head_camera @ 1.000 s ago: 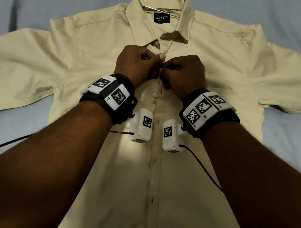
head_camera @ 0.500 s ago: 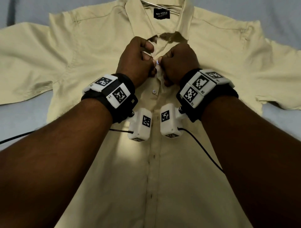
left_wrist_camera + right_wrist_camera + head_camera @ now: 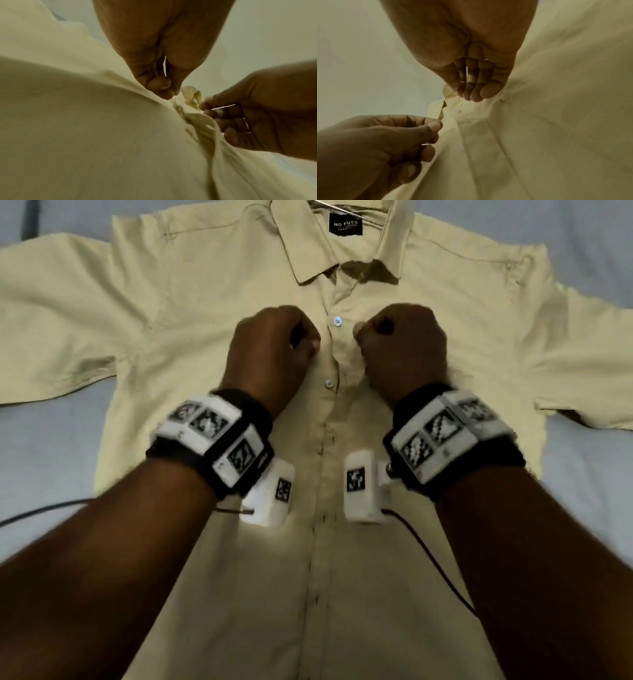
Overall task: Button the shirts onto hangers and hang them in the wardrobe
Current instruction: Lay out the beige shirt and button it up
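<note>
A pale yellow shirt lies flat, front up, with a wire hanger inside its collar. Two white buttons show on the placket, the upper button fastened and a lower button below it. My left hand is just left of the placket and my right hand just right of it. Both have their fingers curled into fists, and I see no fabric pinched in them. In the wrist views the left hand and the right hand have their curled fingertips down against the cloth.
The shirt rests on a blue-grey bedsheet, with its sleeves spread to both sides. Thin black cables trail from the wrist cameras across the shirt's lower front. A black label sits inside the collar.
Both hands were pinching the placket together at the chest. They have let go and moved apart sideways, and the upper button now shows fastened between them.
</note>
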